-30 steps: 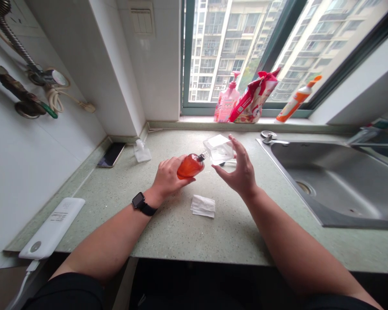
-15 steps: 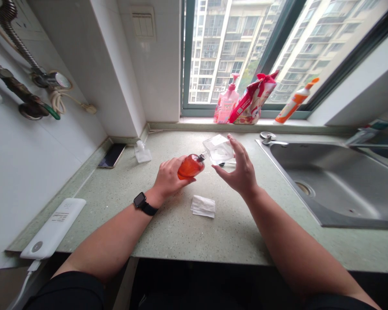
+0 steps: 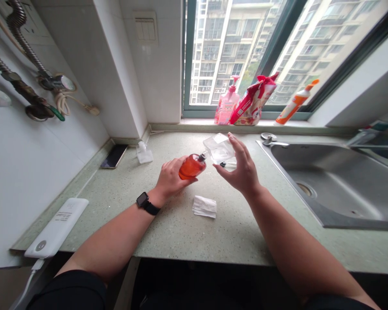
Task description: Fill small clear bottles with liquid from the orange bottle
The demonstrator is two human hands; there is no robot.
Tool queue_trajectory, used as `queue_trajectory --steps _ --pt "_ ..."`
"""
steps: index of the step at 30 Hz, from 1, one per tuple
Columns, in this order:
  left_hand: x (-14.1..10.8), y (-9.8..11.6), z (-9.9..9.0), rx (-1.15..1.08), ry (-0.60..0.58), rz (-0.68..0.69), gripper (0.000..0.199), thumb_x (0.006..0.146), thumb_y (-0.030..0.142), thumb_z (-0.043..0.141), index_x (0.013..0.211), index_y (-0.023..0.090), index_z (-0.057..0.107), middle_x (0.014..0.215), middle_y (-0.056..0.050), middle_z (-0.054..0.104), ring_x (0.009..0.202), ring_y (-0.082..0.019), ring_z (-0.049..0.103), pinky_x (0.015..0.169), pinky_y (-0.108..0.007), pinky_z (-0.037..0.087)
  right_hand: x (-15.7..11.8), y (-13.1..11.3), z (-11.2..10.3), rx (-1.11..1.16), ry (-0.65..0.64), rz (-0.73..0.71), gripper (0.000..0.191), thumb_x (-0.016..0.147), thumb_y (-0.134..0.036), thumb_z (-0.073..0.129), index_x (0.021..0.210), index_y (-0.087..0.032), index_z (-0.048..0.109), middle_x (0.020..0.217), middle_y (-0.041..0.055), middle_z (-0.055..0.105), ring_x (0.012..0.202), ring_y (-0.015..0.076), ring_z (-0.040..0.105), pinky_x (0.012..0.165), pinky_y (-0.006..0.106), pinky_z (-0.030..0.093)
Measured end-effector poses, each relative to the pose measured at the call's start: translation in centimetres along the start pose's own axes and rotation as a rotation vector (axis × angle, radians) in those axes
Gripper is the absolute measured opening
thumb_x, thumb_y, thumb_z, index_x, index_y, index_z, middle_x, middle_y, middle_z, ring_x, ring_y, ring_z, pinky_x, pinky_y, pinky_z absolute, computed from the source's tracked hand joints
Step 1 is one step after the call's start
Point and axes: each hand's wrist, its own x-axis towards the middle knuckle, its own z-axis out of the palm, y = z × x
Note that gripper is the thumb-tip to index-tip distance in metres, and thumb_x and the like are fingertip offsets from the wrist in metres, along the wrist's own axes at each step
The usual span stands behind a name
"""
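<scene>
My left hand (image 3: 173, 175) is closed around an orange bottle (image 3: 192, 166), tilted with its dark neck up and to the right. Between the thumb and fingers of my right hand (image 3: 242, 168) is a clear square bottle (image 3: 218, 147), tipped so that its neck meets the mouth of the orange one. Whether liquid passes between the two necks, I cannot tell. Behind my right thumb lies a black-tipped pump or cap piece (image 3: 223, 164), partly hidden. A folded white tissue (image 3: 204, 206) rests on the counter below both hands.
A small clear pump bottle (image 3: 144, 153) and a phone (image 3: 114, 156) are at the back left. A white power bank (image 3: 57, 227) with a cable lies along the left edge. The steel sink (image 3: 345, 172) is on the right. Toiletries, including a pink pump bottle (image 3: 226, 105), line the windowsill.
Both hands keep hold of the two bottles, neck to neck, in nearly the same pose. The whole view has shifted slightly.
</scene>
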Motion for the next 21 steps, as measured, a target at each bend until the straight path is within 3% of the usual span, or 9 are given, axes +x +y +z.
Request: queue_trajectory --steps 21 --pt "-0.1 -0.7 0.5 -0.024 0.040 -0.022 0.085 0.084 0.071 0.083 0.149 0.022 0.056 0.133 -0.015 0.075 0.118 -0.035 0.073 0.104 -0.050 0.055 1.7 -0.5 0.2 0.051 -0.014 -0.036 0.102 0.087 -0.020 0.080 0.173 -0.032 0.026 0.167 0.0145 0.051 0.151 0.0401 0.055 0.121 0.064 0.054"
